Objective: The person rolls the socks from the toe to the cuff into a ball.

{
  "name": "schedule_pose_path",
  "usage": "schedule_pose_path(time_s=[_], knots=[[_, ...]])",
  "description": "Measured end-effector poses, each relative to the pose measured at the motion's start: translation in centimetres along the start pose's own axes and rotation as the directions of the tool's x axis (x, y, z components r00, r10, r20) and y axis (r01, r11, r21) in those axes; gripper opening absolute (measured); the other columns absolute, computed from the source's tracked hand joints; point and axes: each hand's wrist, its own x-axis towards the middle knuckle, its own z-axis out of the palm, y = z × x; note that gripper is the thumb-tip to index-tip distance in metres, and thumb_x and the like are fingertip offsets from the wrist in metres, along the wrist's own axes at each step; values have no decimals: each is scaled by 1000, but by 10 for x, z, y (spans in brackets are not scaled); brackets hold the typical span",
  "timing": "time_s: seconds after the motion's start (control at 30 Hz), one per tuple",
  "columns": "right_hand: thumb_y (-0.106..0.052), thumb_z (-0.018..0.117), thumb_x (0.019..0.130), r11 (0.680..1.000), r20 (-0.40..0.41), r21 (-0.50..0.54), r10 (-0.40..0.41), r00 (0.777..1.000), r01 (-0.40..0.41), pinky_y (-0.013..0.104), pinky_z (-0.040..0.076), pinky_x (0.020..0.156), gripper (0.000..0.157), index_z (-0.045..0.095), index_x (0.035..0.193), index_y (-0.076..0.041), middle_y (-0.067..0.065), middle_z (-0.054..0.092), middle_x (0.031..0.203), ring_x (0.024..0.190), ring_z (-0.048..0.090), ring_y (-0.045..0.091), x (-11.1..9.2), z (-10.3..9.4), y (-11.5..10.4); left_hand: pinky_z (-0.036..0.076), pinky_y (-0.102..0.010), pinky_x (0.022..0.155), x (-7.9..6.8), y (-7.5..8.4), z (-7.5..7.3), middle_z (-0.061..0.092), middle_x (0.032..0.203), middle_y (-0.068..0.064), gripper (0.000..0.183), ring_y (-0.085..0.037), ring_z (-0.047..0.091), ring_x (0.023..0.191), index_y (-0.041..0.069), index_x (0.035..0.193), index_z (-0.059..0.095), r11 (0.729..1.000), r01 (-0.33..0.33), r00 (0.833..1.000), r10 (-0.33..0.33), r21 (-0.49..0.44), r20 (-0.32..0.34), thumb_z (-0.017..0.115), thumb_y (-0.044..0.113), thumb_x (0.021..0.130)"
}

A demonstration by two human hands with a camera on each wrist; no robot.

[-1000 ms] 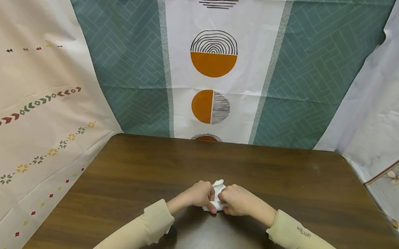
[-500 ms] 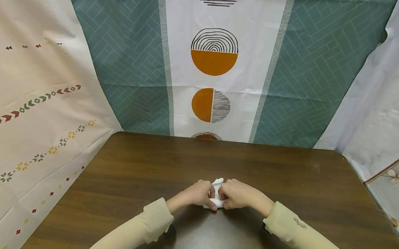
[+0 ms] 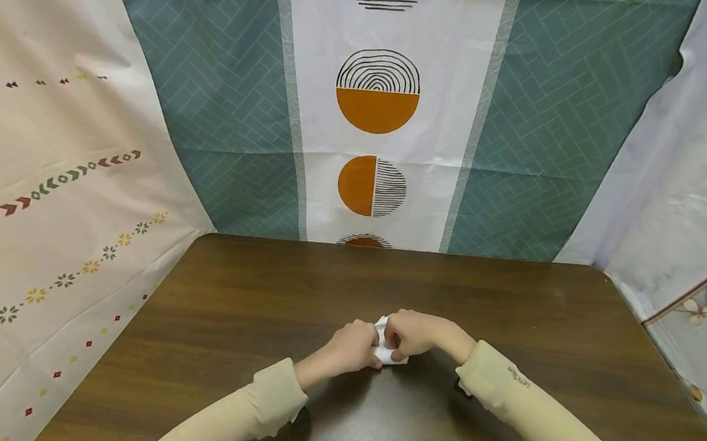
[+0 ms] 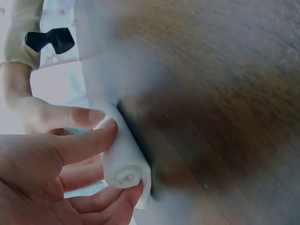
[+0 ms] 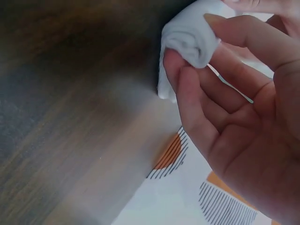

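Observation:
A white cloth (image 3: 386, 355), rolled into a small thick tube, lies on the table between the two hands in the head view. My left hand (image 3: 349, 346) grips its left end, thumb on top and fingers curled around the far side. From the other side, my right hand (image 3: 419, 332) holds the right end with bent fingers. The left wrist view shows the spiral end of the cloth roll (image 4: 124, 150), with a short flap hanging loose beside it. Looser folds show at the other end of the roll (image 5: 192, 28) in the right wrist view.
The dark brown wooden table (image 3: 295, 279) spreads out around the hands. Patterned cloth hangings (image 3: 242, 108) rise behind its far edge, and more drape along the left and right sides. A black wrist device (image 4: 49, 40) sits on the right forearm.
The right hand has shifted slightly away from the body and its wrist has drawn inward. A corner of the white cloth now shows below it. My left hand stays nearly in place.

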Motion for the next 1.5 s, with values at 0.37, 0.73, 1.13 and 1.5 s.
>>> schedule_pose_path(time_s=[0.37,0.73,1.13,1.5], knots=[[-8,74,74,997,61,25,71,996,-72,19,40,54,5,71,71,-9,-9,60,61,56,48,4,7,-4,0,41,-23,49,4,0,-1,66,68,2,17,-7,49,56,9,70,69,999,-14,1000,13,-38,-13,86,14,69],[5,66,73,987,83,-129,109,991,-97,19,28,50,38,45,52,-18,-11,36,50,52,33,6,12,-7,-13,46,-23,58,11,-2,1,68,73,-2,22,-10,58,64,6,75,67,996,-81,996,81,-21,-33,87,10,66],[3,66,77,973,19,-223,66,998,-61,19,32,53,27,53,59,-13,-6,44,59,56,35,6,7,-2,-20,43,-24,54,13,1,1,62,63,0,27,-9,52,56,9,60,62,999,-16,1000,16,-28,-17,89,13,63],[-1,66,81,962,39,-189,208,977,-197,23,30,56,35,42,61,-15,-5,39,61,59,33,10,11,-6,-24,51,-24,59,3,7,5,71,80,-3,30,-15,66,69,6,86,69,997,-78,995,80,29,-53,88,13,64]])
